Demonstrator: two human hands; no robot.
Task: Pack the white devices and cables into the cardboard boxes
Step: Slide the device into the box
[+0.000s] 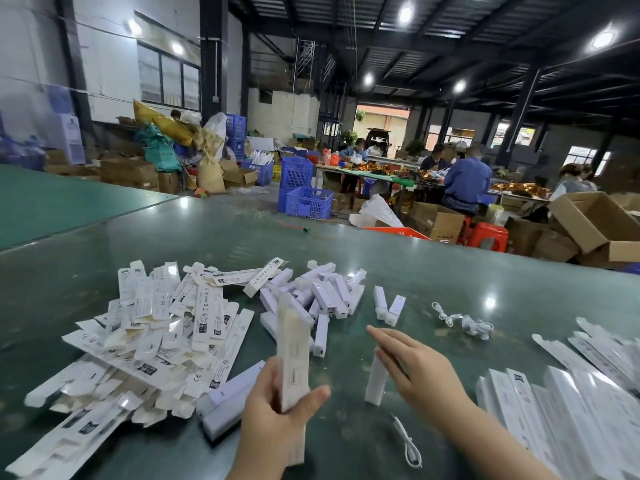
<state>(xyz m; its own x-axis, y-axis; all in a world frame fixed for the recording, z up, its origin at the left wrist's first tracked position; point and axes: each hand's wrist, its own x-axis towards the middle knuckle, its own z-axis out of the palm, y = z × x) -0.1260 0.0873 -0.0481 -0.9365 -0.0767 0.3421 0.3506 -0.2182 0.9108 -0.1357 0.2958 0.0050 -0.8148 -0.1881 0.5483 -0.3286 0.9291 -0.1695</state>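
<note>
My left hand point(277, 403) grips a long white carton point(293, 348) held upright over the green table point(450, 282). My right hand point(412, 362) holds a white device point(375, 382) that stands on end on the table; my index finger points left. A pile of white devices point(318, 292) lies ahead at centre, with two more devices point(388, 304) beside it. A heap of flat unfolded cartons point(156, 327) covers the left. A coiled white cable point(464, 320) lies to the right, and another cable point(408, 441) lies near my right forearm.
Packed white cartons point(554, 410) lie in rows at the right, with more flat cartons point(595, 344) behind. Two devices point(228, 403) lie by my left wrist. Beyond the table stand blue crates point(304, 192), brown boxes point(588, 223) and several seated people.
</note>
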